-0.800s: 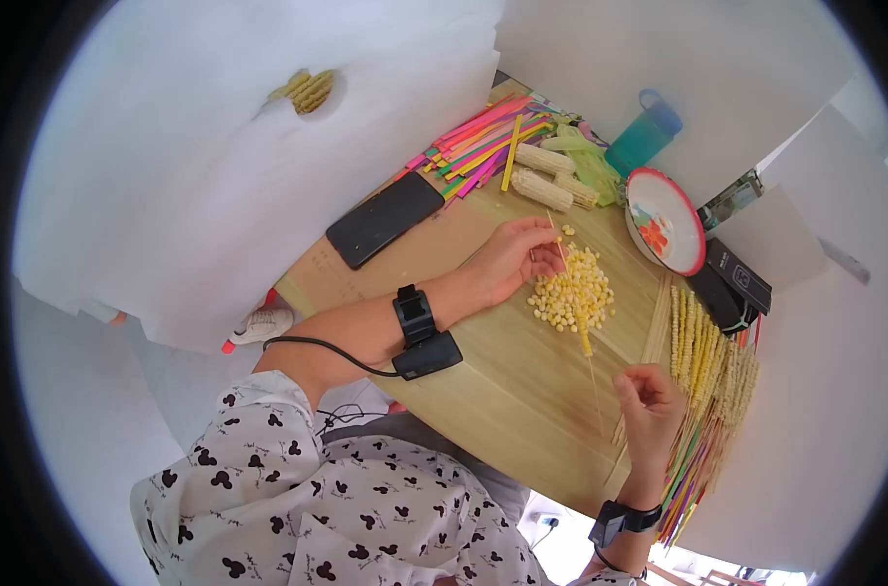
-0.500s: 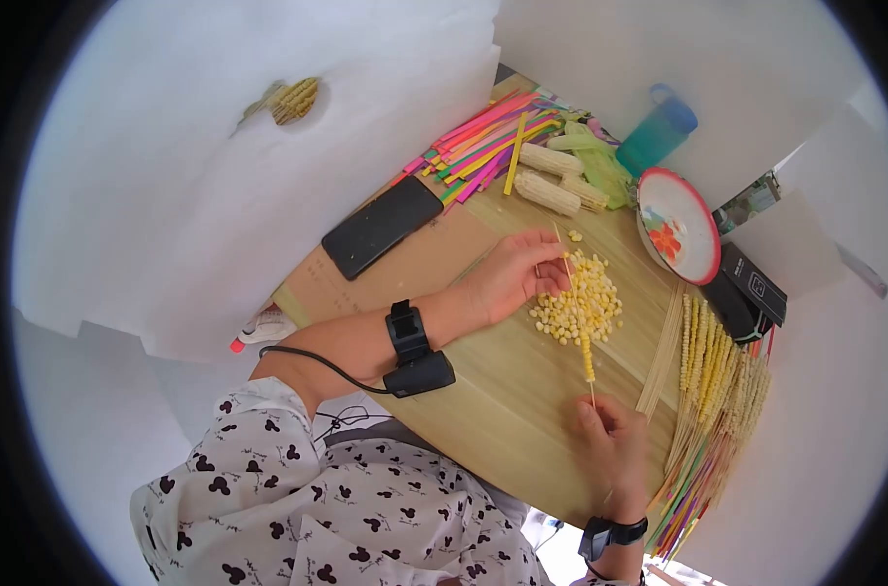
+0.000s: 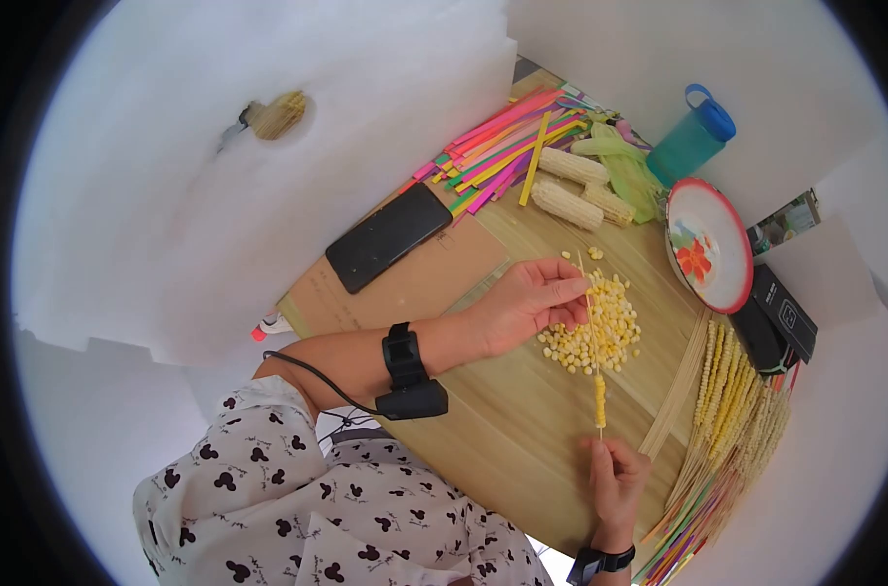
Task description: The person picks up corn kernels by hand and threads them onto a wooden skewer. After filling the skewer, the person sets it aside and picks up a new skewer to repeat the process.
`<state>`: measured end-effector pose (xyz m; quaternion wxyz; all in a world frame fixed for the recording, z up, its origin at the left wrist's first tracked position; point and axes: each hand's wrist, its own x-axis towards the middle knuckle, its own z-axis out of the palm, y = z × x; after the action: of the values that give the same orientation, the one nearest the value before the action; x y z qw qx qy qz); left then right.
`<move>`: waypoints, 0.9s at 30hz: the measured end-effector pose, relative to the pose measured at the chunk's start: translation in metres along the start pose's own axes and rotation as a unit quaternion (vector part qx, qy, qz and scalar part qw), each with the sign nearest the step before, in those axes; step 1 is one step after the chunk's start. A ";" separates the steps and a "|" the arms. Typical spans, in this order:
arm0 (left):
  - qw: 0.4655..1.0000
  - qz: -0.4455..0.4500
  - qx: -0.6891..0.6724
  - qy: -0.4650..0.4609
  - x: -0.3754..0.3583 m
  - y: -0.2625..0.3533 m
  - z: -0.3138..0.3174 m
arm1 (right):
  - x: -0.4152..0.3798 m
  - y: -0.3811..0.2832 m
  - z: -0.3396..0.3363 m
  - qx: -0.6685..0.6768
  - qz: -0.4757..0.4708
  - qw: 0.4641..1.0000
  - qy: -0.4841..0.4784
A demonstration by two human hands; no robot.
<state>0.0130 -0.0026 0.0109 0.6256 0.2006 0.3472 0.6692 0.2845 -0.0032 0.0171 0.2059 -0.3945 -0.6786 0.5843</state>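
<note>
Right hand (image 3: pixel 619 479) pinches skewer (image 3: pixel 601 402) near table (image 3: pixel 512 459) edge, with room leftward.

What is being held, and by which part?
A stick of corn kernels: the left hand pinches near its upper tip, the right hand just below the kernels.

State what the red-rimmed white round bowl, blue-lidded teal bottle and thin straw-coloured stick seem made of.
White bowl: probably enamelled metal, smooth, perhaps glossy, judging by its white wall and red rim.
Teal bottle: likely plastic, smooth; its walls look translucent.
Thin stick: apparently bamboo or wood, matte, given its pale straw tone.
</note>
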 end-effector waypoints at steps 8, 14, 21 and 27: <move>0.999 -0.014 0.026 0.013 -0.004 -0.002 0.006 | 0.002 0.012 0.002 -0.055 -0.022 0.998 0.016; 0.997 -0.054 0.062 0.000 -0.008 -0.009 0.013 | 0.004 0.009 -0.001 -0.090 -0.033 0.995 0.019; 0.993 -0.075 0.079 -0.039 -0.009 -0.007 0.016 | 0.005 0.003 0.003 -0.074 -0.035 0.996 0.039; 0.993 -0.092 0.064 -0.046 -0.011 -0.005 0.021 | 0.002 0.007 0.000 -0.057 -0.049 0.997 0.028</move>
<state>0.0330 -0.0092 0.0231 0.6857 0.2380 0.3773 0.5751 0.2857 -0.0016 0.0103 0.2302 -0.3881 -0.7232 0.5228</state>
